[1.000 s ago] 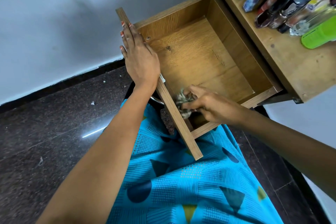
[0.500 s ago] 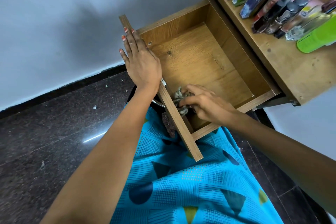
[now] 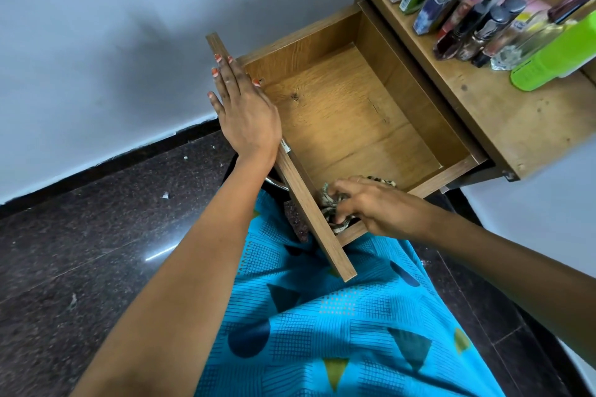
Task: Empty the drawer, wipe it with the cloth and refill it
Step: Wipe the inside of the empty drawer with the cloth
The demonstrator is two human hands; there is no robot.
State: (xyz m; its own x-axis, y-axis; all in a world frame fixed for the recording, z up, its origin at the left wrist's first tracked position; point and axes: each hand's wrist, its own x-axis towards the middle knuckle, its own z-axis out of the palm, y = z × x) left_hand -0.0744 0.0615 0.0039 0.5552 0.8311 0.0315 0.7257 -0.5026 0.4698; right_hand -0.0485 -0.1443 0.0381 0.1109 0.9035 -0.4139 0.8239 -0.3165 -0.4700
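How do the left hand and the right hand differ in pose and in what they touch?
The left hand lies flat, fingers straight; the right hand has curled fingers. The left hand rests on the front board of the drawer; the right hand is inside the drawer. The right hand grips the cloth; the left hand holds nothing. Both are bare.

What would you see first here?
The open wooden drawer in the middle, bare except for a crumpled cloth in its near corner, gripped by the right hand. The left hand lies flat on its front panel, and colourful bottles crowd the tabletop at upper right.
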